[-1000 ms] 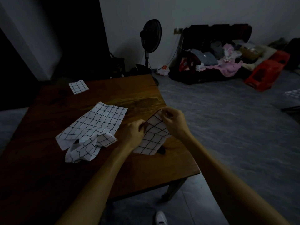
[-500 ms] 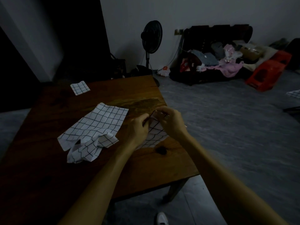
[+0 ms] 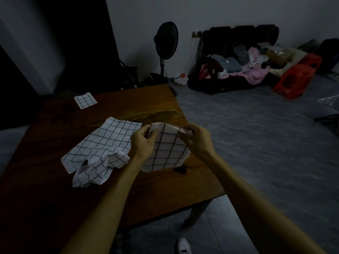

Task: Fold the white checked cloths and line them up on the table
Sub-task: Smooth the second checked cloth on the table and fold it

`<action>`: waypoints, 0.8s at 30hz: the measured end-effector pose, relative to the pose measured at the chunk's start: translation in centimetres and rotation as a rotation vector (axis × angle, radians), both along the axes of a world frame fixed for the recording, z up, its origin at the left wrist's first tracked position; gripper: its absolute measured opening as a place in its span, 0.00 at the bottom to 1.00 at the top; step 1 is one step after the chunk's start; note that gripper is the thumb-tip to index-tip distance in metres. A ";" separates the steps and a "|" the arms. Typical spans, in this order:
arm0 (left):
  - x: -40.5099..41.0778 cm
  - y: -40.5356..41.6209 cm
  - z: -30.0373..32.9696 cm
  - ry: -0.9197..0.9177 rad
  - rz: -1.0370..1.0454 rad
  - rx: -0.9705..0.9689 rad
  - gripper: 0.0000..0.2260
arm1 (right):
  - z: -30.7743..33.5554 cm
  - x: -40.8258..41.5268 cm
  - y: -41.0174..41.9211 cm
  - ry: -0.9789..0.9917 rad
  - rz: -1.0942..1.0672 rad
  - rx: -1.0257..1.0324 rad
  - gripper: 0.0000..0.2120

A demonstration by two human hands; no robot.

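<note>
At the near right edge of the worktop point(image 3: 165, 198), both hands hold one checked cloth point(image 3: 165, 153) by its upper edge: left hand point(image 3: 144, 142) pinching the left corner, right hand point(image 3: 194, 140) pinching the right, each grip clamped on fabric. Half a second ago the hands were bunched close together over the cloth; they now stand apart and the cloth is drawn out between them, top edge lifted, lower edge resting on the wood. Judgement: the cloth has been opened and squared for its next fold, so this piece is mid-fold, not finished. Both forearms reach forward from below, wrists roughly level, knuckles up. Just left of the hands lies the unfolded pile point(image 3: 99, 153), one sheet spread flat with a crumpled piece at its near corner, touching the left wrist area. Far back left sits one folded cloth point(image 3: 85, 100), well apart. On the floor beyond stands a fan point(image 3: 166, 41).
</note>
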State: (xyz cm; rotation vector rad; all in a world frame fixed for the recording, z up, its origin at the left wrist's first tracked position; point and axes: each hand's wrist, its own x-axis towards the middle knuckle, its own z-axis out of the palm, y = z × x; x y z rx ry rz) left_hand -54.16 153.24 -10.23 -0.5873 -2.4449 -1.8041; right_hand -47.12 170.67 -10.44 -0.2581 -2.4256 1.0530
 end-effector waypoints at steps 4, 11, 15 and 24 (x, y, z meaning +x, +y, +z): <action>-0.7 -1.0 -0.3 -0.109 -0.006 0.107 0.02 | -0.5 0.4 1.0 -0.026 -0.003 -0.293 0.11; -0.7 -1.1 -1.1 -0.179 -0.008 0.160 0.04 | -0.2 0.3 0.6 -0.025 -0.012 -0.483 0.14; -1.0 -1.1 -1.2 -0.202 -0.016 0.175 0.05 | 0.3 0.4 0.6 -0.008 0.014 -0.500 0.14; -1.2 -1.0 -1.2 -0.190 -0.055 0.168 0.06 | 0.2 0.6 1.2 0.007 -0.015 -0.648 0.14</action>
